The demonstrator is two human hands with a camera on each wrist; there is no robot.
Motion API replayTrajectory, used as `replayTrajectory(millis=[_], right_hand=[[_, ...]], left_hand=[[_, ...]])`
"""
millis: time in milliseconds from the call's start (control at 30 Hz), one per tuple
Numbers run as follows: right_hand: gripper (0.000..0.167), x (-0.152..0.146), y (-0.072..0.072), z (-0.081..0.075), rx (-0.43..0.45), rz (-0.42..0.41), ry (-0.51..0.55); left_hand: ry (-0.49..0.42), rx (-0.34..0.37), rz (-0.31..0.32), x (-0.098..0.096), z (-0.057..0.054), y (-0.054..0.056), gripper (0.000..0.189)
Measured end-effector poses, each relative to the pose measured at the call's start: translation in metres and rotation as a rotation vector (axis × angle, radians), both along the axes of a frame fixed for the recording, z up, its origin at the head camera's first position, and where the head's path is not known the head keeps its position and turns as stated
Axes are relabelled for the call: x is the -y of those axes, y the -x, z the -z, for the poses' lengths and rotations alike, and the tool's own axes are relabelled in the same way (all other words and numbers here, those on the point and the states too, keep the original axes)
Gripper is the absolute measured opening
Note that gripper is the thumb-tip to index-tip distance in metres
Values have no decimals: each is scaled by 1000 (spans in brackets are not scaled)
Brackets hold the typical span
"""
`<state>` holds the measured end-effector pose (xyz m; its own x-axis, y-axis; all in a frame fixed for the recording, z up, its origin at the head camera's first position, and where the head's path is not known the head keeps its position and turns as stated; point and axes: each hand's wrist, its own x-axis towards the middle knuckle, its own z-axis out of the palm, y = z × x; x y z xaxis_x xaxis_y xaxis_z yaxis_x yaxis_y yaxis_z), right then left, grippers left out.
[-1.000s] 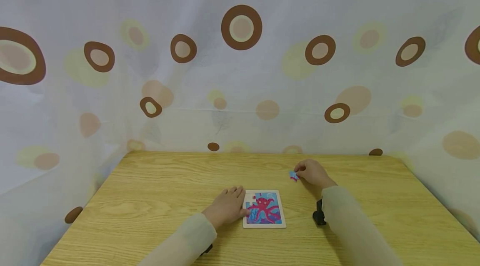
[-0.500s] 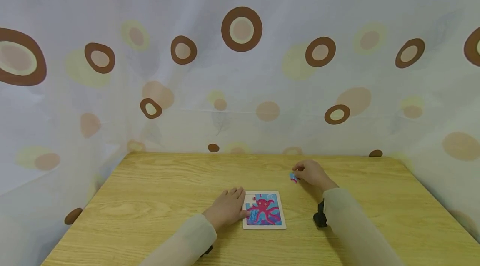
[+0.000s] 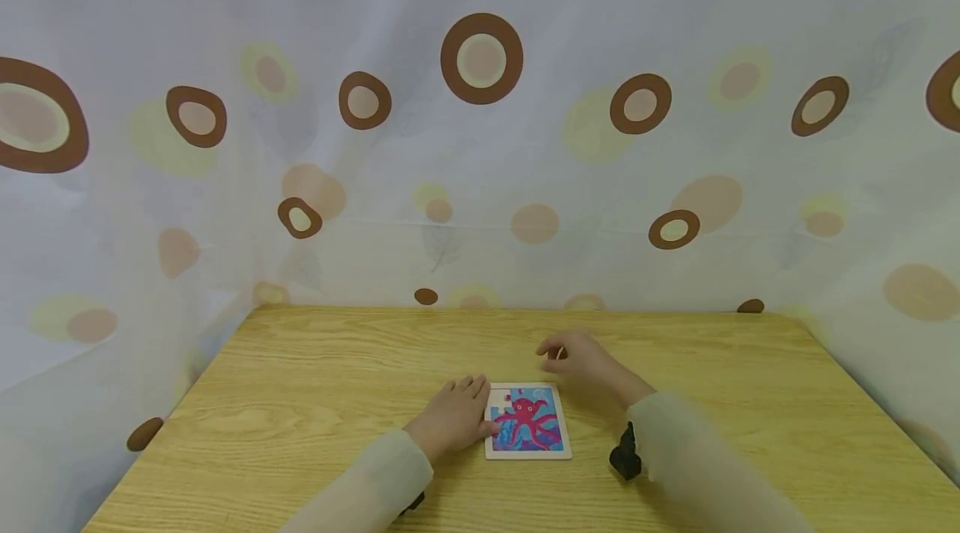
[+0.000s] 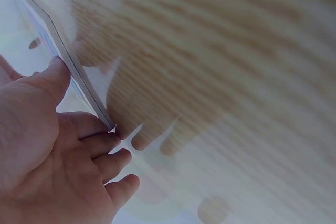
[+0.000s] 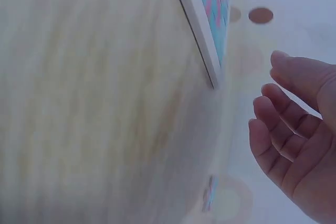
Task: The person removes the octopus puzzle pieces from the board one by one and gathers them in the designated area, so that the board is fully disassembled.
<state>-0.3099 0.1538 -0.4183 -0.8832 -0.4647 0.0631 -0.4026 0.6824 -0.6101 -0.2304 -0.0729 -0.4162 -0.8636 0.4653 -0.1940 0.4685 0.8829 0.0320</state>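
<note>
A square jigsaw puzzle [image 3: 529,424] with a pink octopus on blue lies in a pale frame on the table. Its upper left corner shows bare white tray. My left hand [image 3: 453,416] rests at the frame's left side, thumb over the edge and other fingers extended. Beyond the puzzle's upper right corner, my right hand [image 3: 588,362] hovers with loosely bent fingers and no object visible between them. In the right wrist view, a small blue and pink puzzle piece [image 5: 210,195] lies on the table apart from the fingers [image 5: 268,145]; the hand hides it in the head view.
The wooden table [image 3: 337,366] reaches back to a white curtain [image 3: 480,149] with brown and beige circles, which also encloses both sides. A black wrist strap with a camera [image 3: 626,454] sits on the right forearm.
My right hand has left the small puzzle piece and moved left toward the puzzle, its fingers loosening. My left hand stays at the frame.
</note>
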Motion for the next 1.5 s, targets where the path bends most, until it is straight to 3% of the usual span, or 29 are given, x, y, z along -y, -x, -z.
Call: replayTrajectory(millis=[333, 633, 1233, 1500], right_hand=[[21, 24, -23, 8, 82, -211, -32], [21, 29, -25, 13, 53, -276, -107], [18, 32, -24, 14, 56, -275, -77], [19, 32, -26, 12, 79, -228, -33]], left_hand=[[0, -14, 6, 0, 5, 2, 65], [-3, -13, 0, 1, 8, 2, 66], [-11, -12, -2, 1, 7, 2, 66], [-9, -9, 2, 1, 4, 1, 66]])
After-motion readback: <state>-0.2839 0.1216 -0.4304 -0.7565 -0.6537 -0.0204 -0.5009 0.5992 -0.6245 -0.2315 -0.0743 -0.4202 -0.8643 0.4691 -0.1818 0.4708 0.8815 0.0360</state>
